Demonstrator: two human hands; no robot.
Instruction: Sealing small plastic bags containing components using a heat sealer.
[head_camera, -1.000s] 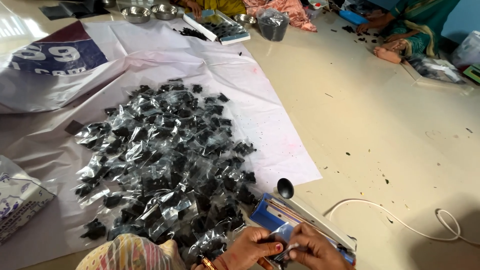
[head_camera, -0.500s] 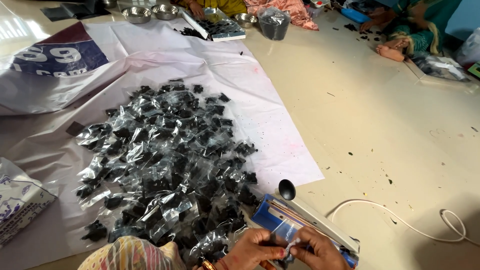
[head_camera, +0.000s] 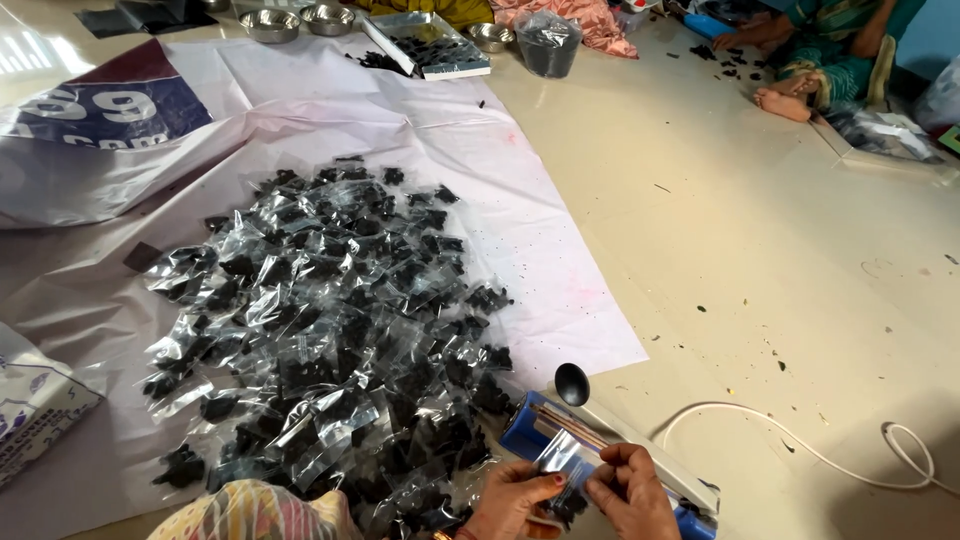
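Observation:
At the bottom edge, my left hand (head_camera: 510, 500) and my right hand (head_camera: 632, 492) both pinch one small clear plastic pouch (head_camera: 566, 484) with dark pieces inside. They hold it over the blue heat sealer (head_camera: 560, 435), whose arm with a black knob (head_camera: 572, 383) stands raised. To the left, a large heap of filled clear pouches (head_camera: 330, 320) lies on a white plastic sheet (head_camera: 560, 260) spread on the floor.
The sealer's white cord (head_camera: 800, 445) loops off to the right over the beige floor. Steel bowls (head_camera: 270, 22), a metal tray (head_camera: 425, 42) and a bag of dark bits (head_camera: 545, 42) stand at the far end. Another person's feet (head_camera: 780, 100) rest at top right. A printed sack (head_camera: 30, 400) lies at left.
My hands have shifted slightly right and lowered the pouch closer to the sealer. The view has tilted a little; the heap has not moved.

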